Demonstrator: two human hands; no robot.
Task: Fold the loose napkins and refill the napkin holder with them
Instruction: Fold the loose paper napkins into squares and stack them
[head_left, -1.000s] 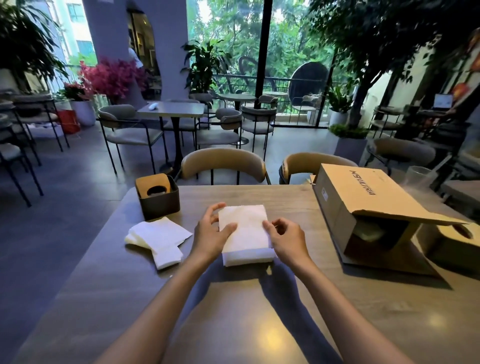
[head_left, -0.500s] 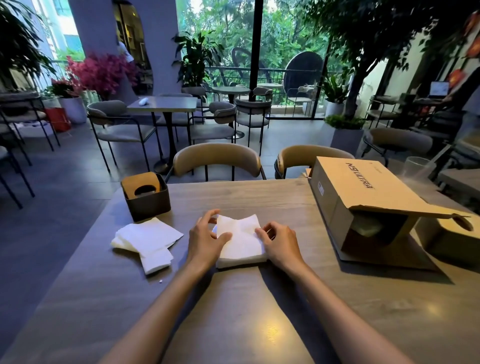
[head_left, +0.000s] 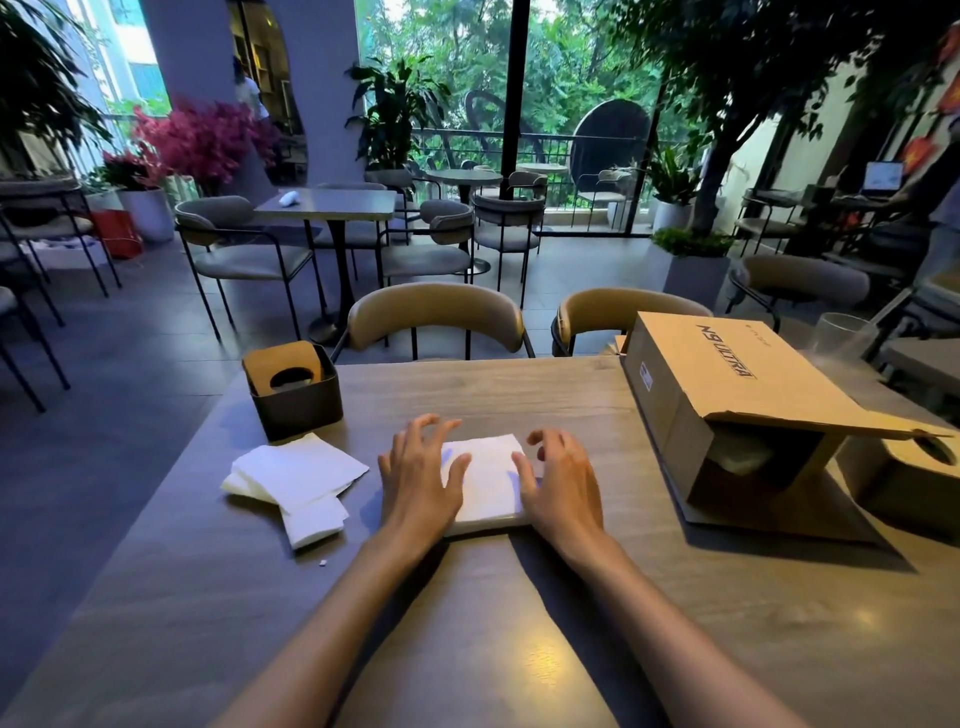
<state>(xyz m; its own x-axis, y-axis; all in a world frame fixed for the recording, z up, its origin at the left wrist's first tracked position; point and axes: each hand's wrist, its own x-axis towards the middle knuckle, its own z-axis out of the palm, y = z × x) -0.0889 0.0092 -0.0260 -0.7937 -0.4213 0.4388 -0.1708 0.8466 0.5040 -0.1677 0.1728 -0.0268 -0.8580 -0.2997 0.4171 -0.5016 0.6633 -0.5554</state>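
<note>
Daylit café: grey floor (head_left: 130, 374), tan chairs (head_left: 434, 317), glass wall (head_left: 571, 78).

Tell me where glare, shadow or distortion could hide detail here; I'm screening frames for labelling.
Head view: warm lamp glare spots on the table near the forearms; the forearms cast dark shadows below the napkin stack; fingertips of the left hand and right hand slightly motion-blurred; wide-angle bending toward the edges.

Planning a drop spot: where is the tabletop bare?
Bare: near edge of the table around the forearms; far strip between napkin holder and cardboard box. Crowded: left side, loose napkins by the holder; centre, both hands on the napkin stack.
</note>
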